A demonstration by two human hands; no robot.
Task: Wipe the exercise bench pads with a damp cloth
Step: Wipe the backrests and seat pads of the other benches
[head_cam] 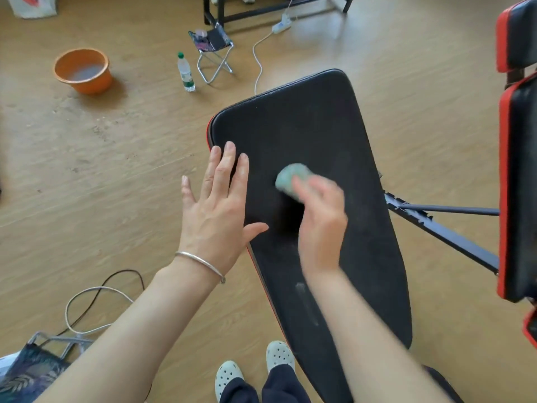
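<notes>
R grip [319, 219] round balled cloth [291, 176]

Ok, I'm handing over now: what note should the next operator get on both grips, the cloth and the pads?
Left grip: open, fingers straight over the black pad's left edge.
Right grip: holds the bunched green cloth on the pad's middle, blurred.
Done: unclear how much; a pale streak shows near the pad's near end.
Left: the rest of this pad, then the red-edged pads at right.

I get one wide view from the head, looking forward and steeply down. The bench pad [305, 126] lies close below.
</notes>
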